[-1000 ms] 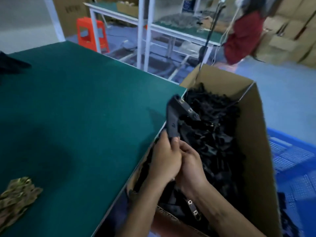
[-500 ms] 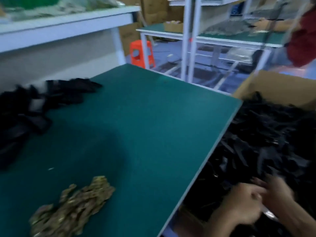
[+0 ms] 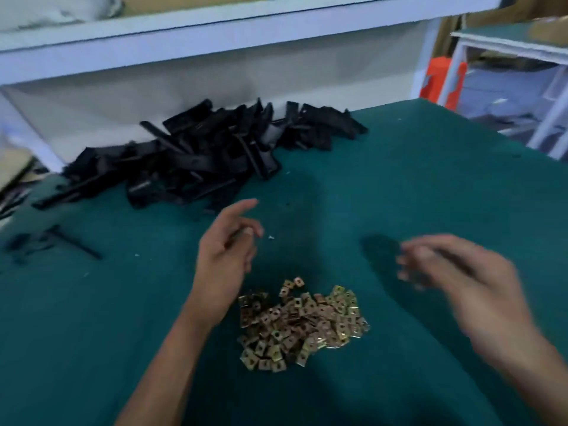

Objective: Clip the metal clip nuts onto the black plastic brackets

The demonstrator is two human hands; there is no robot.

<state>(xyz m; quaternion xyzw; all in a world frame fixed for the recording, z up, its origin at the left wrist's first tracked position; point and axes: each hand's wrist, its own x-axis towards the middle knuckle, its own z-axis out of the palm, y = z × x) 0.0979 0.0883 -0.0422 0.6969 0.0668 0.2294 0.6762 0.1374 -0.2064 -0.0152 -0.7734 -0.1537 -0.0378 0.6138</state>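
Observation:
A heap of brass-coloured metal clip nuts lies on the green table mat near me. A large pile of black plastic brackets sits at the back of the table against the wall. My left hand hovers just left of and above the clip nuts, fingers loosely spread, holding nothing. My right hand is over the mat to the right of the nuts, blurred by motion, fingers relaxed and empty.
A few stray black parts lie at the left of the green table. A white shelf runs above the back wall. An orange stool and another white-framed bench stand off the table's right side.
My view swung left from the cardboard box of brackets to the table. Both hands left the box and the bracket they held, and now hover empty over the mat by the clip nuts.

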